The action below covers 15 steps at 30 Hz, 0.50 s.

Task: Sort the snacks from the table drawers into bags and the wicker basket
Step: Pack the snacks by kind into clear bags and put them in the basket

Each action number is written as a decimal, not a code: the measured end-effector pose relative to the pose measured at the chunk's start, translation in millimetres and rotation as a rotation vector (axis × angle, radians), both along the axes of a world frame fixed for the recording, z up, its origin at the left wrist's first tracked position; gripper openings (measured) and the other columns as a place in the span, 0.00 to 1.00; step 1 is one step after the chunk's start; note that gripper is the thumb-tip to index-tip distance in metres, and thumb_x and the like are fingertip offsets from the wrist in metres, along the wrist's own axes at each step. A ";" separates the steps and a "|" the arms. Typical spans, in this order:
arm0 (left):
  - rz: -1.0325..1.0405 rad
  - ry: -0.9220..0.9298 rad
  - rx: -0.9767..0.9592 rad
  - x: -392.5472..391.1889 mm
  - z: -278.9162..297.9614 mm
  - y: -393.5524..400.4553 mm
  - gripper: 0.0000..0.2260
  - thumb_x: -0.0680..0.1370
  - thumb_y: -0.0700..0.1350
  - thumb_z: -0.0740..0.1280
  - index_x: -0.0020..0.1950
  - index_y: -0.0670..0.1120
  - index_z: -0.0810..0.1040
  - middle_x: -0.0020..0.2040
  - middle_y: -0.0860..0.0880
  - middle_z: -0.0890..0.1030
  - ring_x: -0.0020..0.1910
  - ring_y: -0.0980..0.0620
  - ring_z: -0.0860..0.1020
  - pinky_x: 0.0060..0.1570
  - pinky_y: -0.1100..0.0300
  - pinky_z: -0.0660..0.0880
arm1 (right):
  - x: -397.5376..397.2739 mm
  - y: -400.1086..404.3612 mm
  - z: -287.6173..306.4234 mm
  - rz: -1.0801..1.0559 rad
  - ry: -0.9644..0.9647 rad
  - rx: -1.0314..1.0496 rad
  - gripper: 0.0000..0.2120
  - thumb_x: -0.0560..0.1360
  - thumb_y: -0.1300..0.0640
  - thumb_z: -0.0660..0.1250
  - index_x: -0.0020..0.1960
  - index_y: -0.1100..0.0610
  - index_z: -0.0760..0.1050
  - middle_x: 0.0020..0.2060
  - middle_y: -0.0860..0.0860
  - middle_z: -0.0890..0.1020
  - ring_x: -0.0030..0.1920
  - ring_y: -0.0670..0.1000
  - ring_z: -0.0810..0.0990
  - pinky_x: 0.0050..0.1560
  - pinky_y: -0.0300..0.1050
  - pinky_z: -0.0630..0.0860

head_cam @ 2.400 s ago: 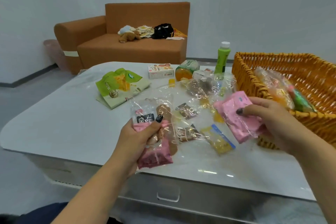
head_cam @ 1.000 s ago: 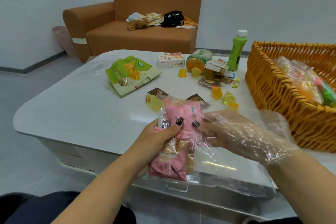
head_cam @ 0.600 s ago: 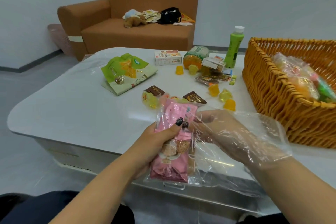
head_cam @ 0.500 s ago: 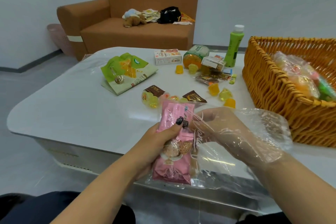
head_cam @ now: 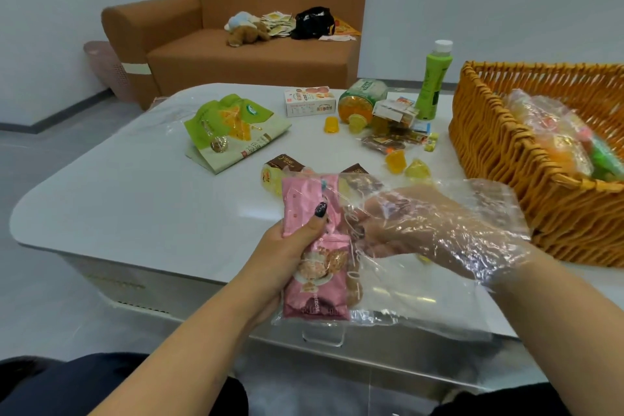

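Step in hand: loading pink snack packets into a clear plastic bag [head_cam: 422,300] over the near edge of the table [head_cam: 135,199]; judged partly done, since loose snacks are still on the tabletop.

My left hand [head_cam: 287,253] grips the pink packets [head_cam: 314,246] through the film, thumb pressed across the upper packet, fingers curled behind; the lower packet hangs below the hand. My right hand [head_cam: 422,230] is inside the bag, film draped over it to the wrist; its fingers [head_cam: 364,223] are bent toward the packets, but through the crinkled plastic I cannot tell whether they pinch a packet or only touch it.

Notes for doing it well: keep the left thumb firm so the packets do not slide while the right hand seats them; push them toward the closed bottom, not the side, so the bag stays flat; draw the right hand out slowly so the film does not drag a packet back out; risk, as I judge it, is the thin film snagging on a packet corner.

Elsewhere: the wicker basket [head_cam: 499,159] stands at my right on the table, already holding filled bags; yellow jelly cups [head_cam: 395,162], brown wrapped bars [head_cam: 283,162], a small snack box [head_cam: 310,101], a green pouch [head_cam: 233,125] and a green bottle [head_cam: 434,81] lie farther off, well apart from my hands; these I take to be next for sorting.
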<state>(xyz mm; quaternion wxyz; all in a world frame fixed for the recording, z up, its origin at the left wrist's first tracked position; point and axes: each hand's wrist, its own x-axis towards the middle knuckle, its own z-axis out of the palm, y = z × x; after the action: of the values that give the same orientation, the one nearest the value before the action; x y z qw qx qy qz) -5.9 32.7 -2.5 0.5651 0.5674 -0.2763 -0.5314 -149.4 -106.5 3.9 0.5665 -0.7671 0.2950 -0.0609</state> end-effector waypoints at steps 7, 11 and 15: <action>0.055 -0.037 0.059 -3.0 -3.9 -1.6 0.21 0.72 0.55 0.69 0.58 0.43 0.79 0.47 0.41 0.86 0.43 0.43 0.85 0.47 0.50 0.80 | -11.3 5.3 15.0 -0.072 -0.002 -0.093 0.10 0.73 0.63 0.71 0.54 0.55 0.83 0.43 0.50 0.86 0.43 0.49 0.84 0.47 0.45 0.82; 0.287 0.016 0.032 15.2 3.0 -6.2 0.15 0.77 0.52 0.68 0.56 0.43 0.80 0.43 0.41 0.86 0.38 0.43 0.85 0.35 0.53 0.81 | -45.6 -2.6 50.8 -0.425 -0.303 0.172 0.06 0.76 0.62 0.66 0.51 0.61 0.80 0.43 0.58 0.85 0.43 0.57 0.85 0.39 0.43 0.82; 0.549 0.109 0.041 39.1 2.8 -8.5 0.12 0.76 0.52 0.71 0.52 0.45 0.79 0.38 0.43 0.86 0.34 0.44 0.85 0.40 0.47 0.81 | -52.3 -30.0 37.1 -0.797 -0.115 0.041 0.06 0.76 0.65 0.66 0.51 0.63 0.79 0.44 0.60 0.84 0.39 0.54 0.83 0.38 0.44 0.81</action>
<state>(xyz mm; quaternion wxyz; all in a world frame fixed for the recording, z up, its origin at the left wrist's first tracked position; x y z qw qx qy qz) 33.3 24.2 0.3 0.6903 0.6030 -0.0707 -0.3936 -201.7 -136.6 41.1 0.5294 -0.5764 0.5382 -0.3128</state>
